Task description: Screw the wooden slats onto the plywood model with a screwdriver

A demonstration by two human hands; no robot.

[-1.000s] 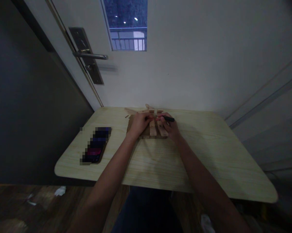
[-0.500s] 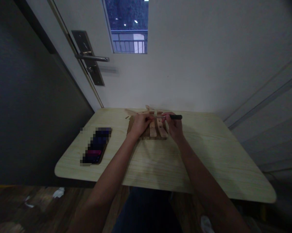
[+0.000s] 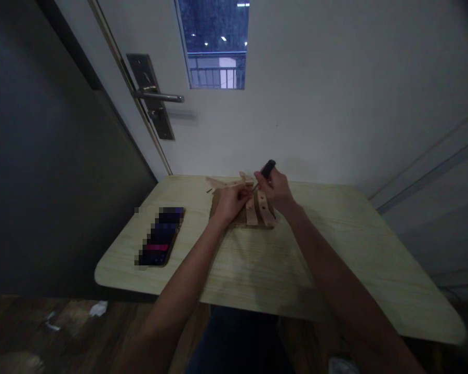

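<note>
My right hand (image 3: 277, 190) grips a screwdriver (image 3: 268, 169) by its black handle, which tilts up and to the right. The thin shaft slants down to the fingers of my left hand (image 3: 230, 201). Those fingers are pinched together at the tip, and whatever is between them is too small to make out. Below both hands lies a brown board (image 3: 241, 224) with pale wooden strips on it. One strip (image 3: 251, 214) lies close to my left hand, and another strip with dark holes (image 3: 265, 212) lies to its right.
The light wood-grain table (image 3: 241, 270) stands against a white door with a metal handle (image 3: 159, 97). A phone (image 3: 161, 236) lies at the left. More wooden pieces (image 3: 217, 182) and a small dark sliver (image 3: 209, 190) are behind my left hand.
The screwdriver has swung from nearly level to steeply tilted, its handle now raised. My right hand has risen with it. The whole view has shifted slightly.
</note>
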